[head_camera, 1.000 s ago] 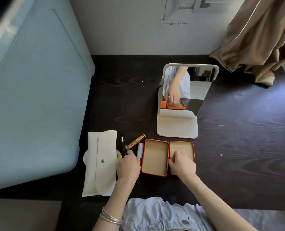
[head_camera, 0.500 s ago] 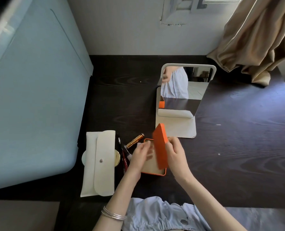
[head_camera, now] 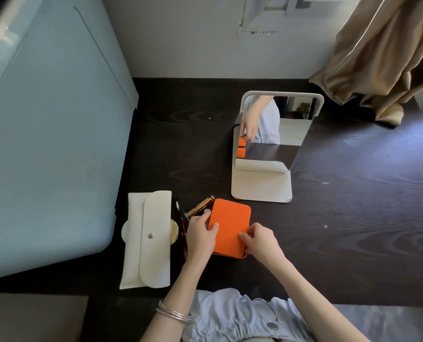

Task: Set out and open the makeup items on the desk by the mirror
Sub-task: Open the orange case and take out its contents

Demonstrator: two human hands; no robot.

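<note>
Case: we see the orange case (head_camera: pixel 229 224) closed, flat on desk (head_camera: pixel 353 218), at 7 o'clock from mirror (head_camera: pixel 272 144).
L hand (head_camera: pixel 200 234): we see fingers curled on case's left edge, thumb on lid.
R hand (head_camera: pixel 261 239): fingertips pinch lid's near-right corner.
Pouch (head_camera: pixel 147 239): at 9 o'clock of case w/ gold tube (head_camera: pixel 200 206) between.

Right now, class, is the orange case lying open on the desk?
No, the orange case is closed, its lid down flat, with the left hand and right hand gripping its two sides.
</note>
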